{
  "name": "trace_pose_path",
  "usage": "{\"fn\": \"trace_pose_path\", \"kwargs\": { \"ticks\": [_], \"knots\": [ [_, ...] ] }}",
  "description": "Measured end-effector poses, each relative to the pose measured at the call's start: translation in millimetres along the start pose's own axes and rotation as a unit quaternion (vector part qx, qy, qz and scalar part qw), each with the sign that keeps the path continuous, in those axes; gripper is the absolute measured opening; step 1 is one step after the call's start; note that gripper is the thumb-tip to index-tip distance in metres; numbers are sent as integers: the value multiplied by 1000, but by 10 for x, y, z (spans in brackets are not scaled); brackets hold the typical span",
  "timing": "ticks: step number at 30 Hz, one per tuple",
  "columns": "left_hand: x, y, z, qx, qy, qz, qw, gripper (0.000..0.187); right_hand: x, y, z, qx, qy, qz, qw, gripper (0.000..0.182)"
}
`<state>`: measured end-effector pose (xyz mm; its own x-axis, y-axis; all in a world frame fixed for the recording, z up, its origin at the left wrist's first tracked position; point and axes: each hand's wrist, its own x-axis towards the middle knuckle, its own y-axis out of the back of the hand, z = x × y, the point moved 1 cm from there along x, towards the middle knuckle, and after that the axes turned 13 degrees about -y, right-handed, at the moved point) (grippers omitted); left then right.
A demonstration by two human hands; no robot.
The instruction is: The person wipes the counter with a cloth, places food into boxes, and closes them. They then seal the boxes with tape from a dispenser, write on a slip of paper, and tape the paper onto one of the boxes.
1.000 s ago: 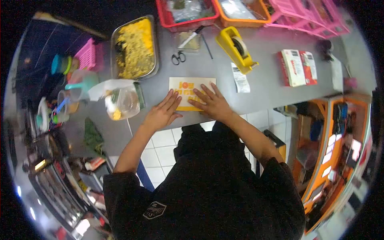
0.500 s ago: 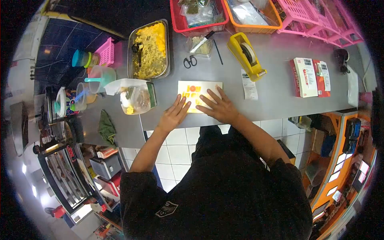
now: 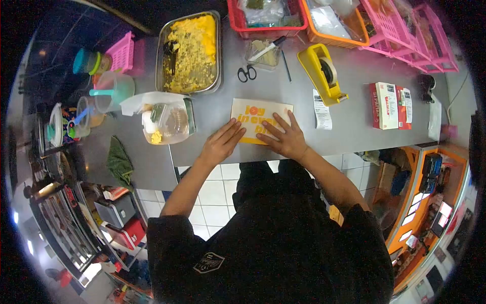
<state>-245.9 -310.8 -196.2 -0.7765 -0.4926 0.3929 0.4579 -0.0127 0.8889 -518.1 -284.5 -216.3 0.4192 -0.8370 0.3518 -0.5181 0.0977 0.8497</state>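
Observation:
A flat yellow printed paper bag lies on the grey counter in front of me. My left hand rests flat with its fingertips on the bag's lower left edge. My right hand lies spread on the bag's lower right part, fingers apart. Neither hand grips anything.
A metal tray of yellow food stands at the back left, a clear container left of the bag. Scissors, a yellow tape dispenser, a receipt and red-white boxes lie right. Baskets line the far edge.
Both hands have stayed on the bag, sliding slightly toward its near edge so more print shows. The view shifted with my head.

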Motion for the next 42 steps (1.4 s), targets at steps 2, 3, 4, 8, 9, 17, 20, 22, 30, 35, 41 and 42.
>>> {"fn": "trace_pose_path", "kwargs": {
  "ticks": [2, 3, 4, 8, 9, 17, 20, 22, 30, 35, 41, 42],
  "knots": [
    [-68, -37, 14, 33, -23, -3, 999, 42, 15, -14, 3, -56, -2, -6, 998, 48],
    [-60, -45, 49, 40, -28, -2, 999, 41, 21, -19, -3, -54, 2, -10, 999, 48],
    [-55, -47, 67, 48, -35, -3, 998, 40, 17, -18, -14, -55, 1, -5, 998, 47],
    [-119, -153, 73, 57, -43, 13, 997, 39, -14, -55, 17, -56, 6, -5, 998, 45],
    [-123, -151, 59, 51, -48, 15, 997, 39, -23, -70, 25, -56, 2, -4, 998, 45],
    [-121, -110, 129, 95, -45, -44, 994, 41, -1, -43, 74, -15, 55, 55, 997, 39],
    [16, 21, 258, 138, -29, -93, 986, 43, -50, -8, 154, -10, 84, 41, 996, 42],
    [198, 132, 435, 132, 30, -74, 988, 33, -20, 126, 222, -14, 116, 14, 993, 44],
    [2172, -447, 1551, -401, 529, 216, 716, 32, -116, -146, 337, -50, 146, 74, 985, 30],
    [3311, -1164, 1446, -583, 606, 303, 448, 45, -133, -185, 267, 70, 117, 67, 988, 43],
    [3268, -1353, 1235, -617, 601, 344, 373, 32, -82, -139, 206, 156, 69, 158, 973, 11],
    [3291, -1243, 1328, -606, 578, 368, 404, 36, -76, -170, 212, 168, 64, 160, 971, 10]
  ]
}}
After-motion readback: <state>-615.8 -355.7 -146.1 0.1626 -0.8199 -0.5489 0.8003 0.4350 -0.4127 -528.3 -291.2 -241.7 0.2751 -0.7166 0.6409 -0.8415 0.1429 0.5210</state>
